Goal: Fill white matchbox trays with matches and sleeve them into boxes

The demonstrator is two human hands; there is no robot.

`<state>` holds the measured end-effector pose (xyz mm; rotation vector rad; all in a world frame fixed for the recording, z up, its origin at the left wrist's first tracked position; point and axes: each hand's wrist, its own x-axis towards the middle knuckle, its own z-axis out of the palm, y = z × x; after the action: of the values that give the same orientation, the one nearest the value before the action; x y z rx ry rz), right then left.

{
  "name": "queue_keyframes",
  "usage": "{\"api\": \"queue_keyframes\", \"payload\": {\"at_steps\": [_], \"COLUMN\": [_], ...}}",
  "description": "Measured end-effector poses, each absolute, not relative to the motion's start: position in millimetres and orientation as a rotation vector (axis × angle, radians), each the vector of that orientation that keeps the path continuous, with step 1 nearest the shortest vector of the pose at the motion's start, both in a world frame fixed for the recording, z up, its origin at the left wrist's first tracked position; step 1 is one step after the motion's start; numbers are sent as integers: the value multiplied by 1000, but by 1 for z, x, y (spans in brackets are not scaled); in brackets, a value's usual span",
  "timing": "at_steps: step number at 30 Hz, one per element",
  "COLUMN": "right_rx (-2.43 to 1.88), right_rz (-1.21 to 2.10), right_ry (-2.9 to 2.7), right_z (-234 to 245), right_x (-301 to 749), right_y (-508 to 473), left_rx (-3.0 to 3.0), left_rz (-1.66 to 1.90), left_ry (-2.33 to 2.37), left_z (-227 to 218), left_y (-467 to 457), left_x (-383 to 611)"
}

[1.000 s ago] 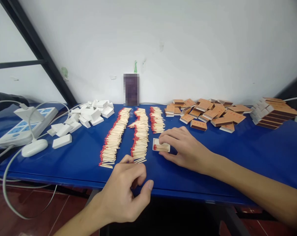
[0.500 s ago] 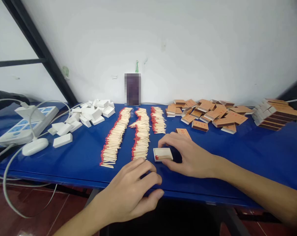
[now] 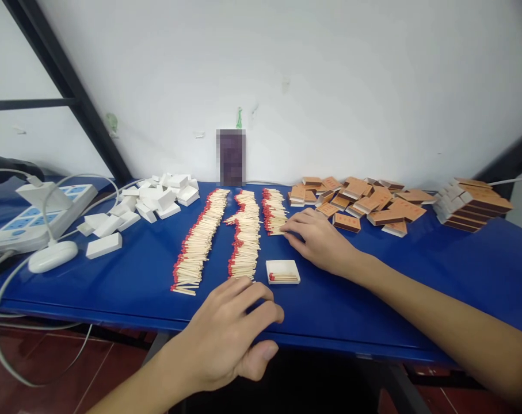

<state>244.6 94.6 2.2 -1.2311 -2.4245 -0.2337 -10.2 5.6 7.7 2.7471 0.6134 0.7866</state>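
Note:
A small white matchbox tray [image 3: 283, 271] holding a few red-tipped matches lies on the blue table [image 3: 373, 299], with no hand on it. Three rows of matches run away from me: a left row [image 3: 199, 240], a middle row [image 3: 244, 236] and a shorter right row [image 3: 273, 210]. My right hand [image 3: 319, 238] reaches forward, its fingers stretched out flat onto the near end of the right row. My left hand [image 3: 226, 339] rests at the table's front edge, fingers spread, fingertips touching the near end of the middle row. It holds nothing.
A loose pile of orange matchbox sleeves [image 3: 364, 198] lies at the back right, with a neat stack [image 3: 472, 204] further right. White inner trays [image 3: 157, 198] are heaped at the back left. A power strip [image 3: 36, 215], a white plug [image 3: 52, 256] and cables occupy the far left.
My right hand let go of the white tray and moved forward to the right row of matches. My left hand uncurled and settled flat at the middle row's near end.

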Motion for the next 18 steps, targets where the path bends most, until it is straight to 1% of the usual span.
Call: {"api": "queue_keyframes", "payload": {"at_steps": [6, 18], "right_rx": [-1222, -1259], "right_rz": [-244, -236], "right_ry": [-2430, -2427], "right_z": [0, 3], "right_x": [244, 241], "right_y": [95, 93], "left_rx": [2644, 2531], "left_rz": [728, 764], "left_ry": [658, 628], "left_z": [7, 15], "left_y": [5, 0], "left_x": [-14, -17]}}
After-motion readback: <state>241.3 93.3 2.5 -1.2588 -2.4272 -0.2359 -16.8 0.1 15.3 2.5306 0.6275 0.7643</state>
